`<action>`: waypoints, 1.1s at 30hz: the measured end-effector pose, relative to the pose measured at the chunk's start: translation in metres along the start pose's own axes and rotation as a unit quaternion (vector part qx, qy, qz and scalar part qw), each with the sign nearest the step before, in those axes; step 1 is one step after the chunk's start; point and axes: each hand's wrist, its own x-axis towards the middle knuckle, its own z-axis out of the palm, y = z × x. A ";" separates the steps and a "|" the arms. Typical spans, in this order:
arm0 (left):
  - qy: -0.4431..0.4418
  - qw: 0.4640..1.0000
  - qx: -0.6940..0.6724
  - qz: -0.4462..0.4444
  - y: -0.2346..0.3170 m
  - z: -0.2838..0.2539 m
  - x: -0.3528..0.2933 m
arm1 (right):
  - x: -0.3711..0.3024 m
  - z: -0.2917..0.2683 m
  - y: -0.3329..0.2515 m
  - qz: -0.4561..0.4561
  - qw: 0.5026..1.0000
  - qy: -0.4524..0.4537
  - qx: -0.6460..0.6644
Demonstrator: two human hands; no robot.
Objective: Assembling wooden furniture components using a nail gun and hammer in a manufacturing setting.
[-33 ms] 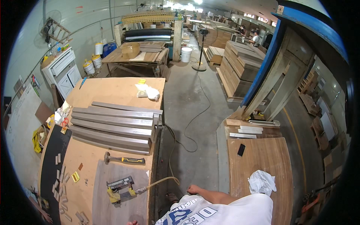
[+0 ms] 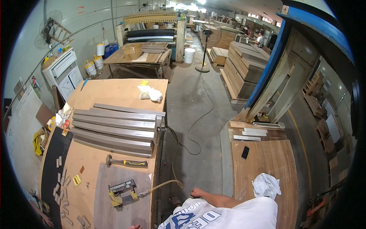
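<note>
Right fingers curled shut, left fingers unclear; hose, nail gun, hammer and grey boards ahead.

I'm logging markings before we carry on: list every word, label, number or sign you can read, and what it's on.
White shirt: large blue lettering and a numeral, partly legible; I won't copy it out.
Whiteboard: faint handwriting, too small to read.
Small label at blue frame's top: too small to read.
Hammer handle: marking too small to read.
Yellow-lidded bucket: print too blurred to read.
Nail gun: no legible marking.
</note>
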 end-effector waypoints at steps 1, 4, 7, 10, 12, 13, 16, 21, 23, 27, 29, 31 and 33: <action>0.000 1.000 0.000 0.000 0.001 0.000 0.001 | 0.000 0.000 0.000 0.000 1.000 0.000 0.000; -0.003 1.000 0.015 -0.015 0.001 -0.001 0.008 | -0.001 -0.004 -0.005 0.002 1.000 -0.001 -0.006; 0.005 0.998 0.047 -0.030 -0.002 -0.005 0.015 | -0.002 -0.006 -0.007 -0.016 0.999 0.011 -0.038; 0.006 0.999 0.043 -0.022 0.000 -0.001 0.012 | 0.006 -0.004 -0.002 0.004 1.000 0.010 -0.018; 0.007 0.999 0.040 -0.017 0.002 0.002 0.008 | 0.014 -0.003 -0.001 -0.008 0.999 0.008 -0.036; 0.008 0.999 0.038 -0.014 0.003 0.003 0.007 | 0.016 -0.003 -0.001 -0.009 0.999 0.007 -0.037; 0.009 0.999 0.036 -0.008 0.004 0.005 0.003 | 0.016 -0.003 -0.005 -0.011 0.999 0.010 -0.041; 0.016 0.999 0.045 -0.005 -0.001 0.001 0.006 | 0.016 -0.006 -0.009 -0.040 0.997 0.010 -0.058; 0.011 0.999 0.045 0.003 -0.004 -0.002 0.006 | 0.012 -0.007 -0.010 -0.032 0.998 0.008 -0.046; -0.010 0.998 0.028 0.058 0.012 0.020 -0.022 | 0.010 -0.010 -0.008 -0.029 0.998 0.013 -0.052; 0.014 0.999 0.011 0.048 0.017 0.028 -0.029 | 0.012 -0.010 -0.004 -0.025 0.999 0.006 -0.046; 0.036 0.999 -0.002 0.039 0.017 0.028 -0.028 | 0.013 -0.008 -0.002 -0.020 0.999 0.000 -0.036; 0.034 0.999 -0.016 0.024 0.005 0.012 -0.014 | 0.015 -0.007 0.000 -0.015 1.000 0.002 -0.027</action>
